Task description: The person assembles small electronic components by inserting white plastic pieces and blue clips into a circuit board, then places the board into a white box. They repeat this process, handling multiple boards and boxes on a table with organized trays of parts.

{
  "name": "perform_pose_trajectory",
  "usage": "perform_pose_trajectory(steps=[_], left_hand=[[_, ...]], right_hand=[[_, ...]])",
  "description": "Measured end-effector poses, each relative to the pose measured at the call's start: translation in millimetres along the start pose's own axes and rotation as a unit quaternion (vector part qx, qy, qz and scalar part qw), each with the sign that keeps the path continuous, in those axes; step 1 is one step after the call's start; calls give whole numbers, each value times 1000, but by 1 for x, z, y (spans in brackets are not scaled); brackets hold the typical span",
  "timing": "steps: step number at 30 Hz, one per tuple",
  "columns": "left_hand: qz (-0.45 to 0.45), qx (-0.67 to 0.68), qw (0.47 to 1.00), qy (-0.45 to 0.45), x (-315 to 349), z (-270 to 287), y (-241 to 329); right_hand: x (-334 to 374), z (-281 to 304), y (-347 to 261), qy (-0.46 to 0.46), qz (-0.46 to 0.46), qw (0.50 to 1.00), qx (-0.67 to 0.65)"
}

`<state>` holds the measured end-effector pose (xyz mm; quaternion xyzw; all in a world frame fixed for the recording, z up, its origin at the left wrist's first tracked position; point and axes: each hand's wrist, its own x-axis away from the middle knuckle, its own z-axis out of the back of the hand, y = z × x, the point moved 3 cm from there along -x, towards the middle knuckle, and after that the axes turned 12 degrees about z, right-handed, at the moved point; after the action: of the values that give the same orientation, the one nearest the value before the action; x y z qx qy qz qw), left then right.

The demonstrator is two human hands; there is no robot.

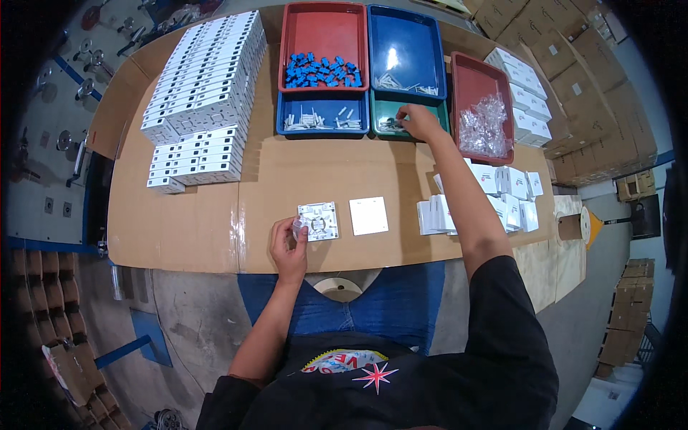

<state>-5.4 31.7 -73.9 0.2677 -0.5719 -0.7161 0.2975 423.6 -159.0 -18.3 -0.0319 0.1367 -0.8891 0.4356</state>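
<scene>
In front of me on the cardboard-covered table lies a square white housing point(325, 216), its ribbed inner side facing up. My left hand point(288, 252) is at its left edge, with the fingers curled round a small clear plastic bag point(297, 226). A flat white square cover plate point(368, 216) lies just to the right of the housing. My right arm stretches away from me to the green tray point(411, 108). There my right hand point(420, 123) has its fingertips pinched together over small metallic pieces point(390, 125); what they hold is hidden.
Tall stacks of white units point(204, 79) stand at the left. A red tray point(324, 36) holds blue connectors; two blue trays point(405, 46) point(287, 129) hold white pieces. Clear bags fill another red tray point(469, 82). White boxes point(502, 197) lie under and beyond my right forearm.
</scene>
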Motion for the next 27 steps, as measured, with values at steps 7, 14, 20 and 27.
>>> perform_pose_trajectory(steps=[7, 14, 20, 27], left_hand=[[-53, -23, 998, 9, 5, 0, 4], [-192, -106, 976, 4, 5, 3, 21], [-207, -111, 972, -8, 8, 0, 25], [-201, -114, 973, -8, 9, 1, 20]], right_hand=[[32, 34, -49, 137, 48, 974, -174], [126, -2, -217, 11, 28, 882, -469], [142, -16, -268, 14, 38, 911, -411], [145, -27, -279, -15, 49, 931, -362]])
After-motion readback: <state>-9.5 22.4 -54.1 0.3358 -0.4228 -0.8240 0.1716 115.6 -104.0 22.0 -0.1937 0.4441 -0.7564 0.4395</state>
